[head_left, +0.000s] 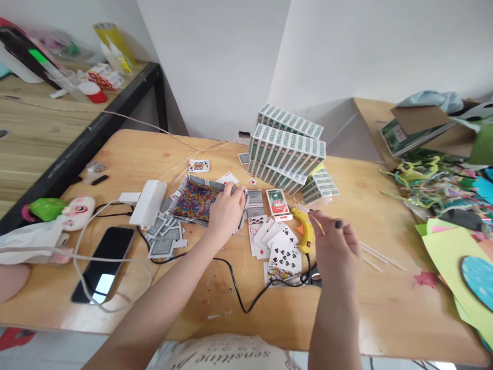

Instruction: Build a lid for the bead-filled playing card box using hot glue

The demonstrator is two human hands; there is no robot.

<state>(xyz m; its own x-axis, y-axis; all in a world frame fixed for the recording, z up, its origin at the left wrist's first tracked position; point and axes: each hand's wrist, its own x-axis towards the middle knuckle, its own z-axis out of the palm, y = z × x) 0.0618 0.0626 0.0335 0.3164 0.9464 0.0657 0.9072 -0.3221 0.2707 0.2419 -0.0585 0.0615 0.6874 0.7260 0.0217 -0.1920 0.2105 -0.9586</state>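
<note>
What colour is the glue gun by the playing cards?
The plastic glue gun is yellow, seen in the head view.

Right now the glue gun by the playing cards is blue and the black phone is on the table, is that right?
No, the head view shows the glue gun by the playing cards is yellow, not blue. The black phone is on the table.

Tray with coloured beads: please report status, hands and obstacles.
Left hand at right end of the tray. Right hand beside yellow glue gun, grip unclear. Black cord lies in front of tray.
</note>
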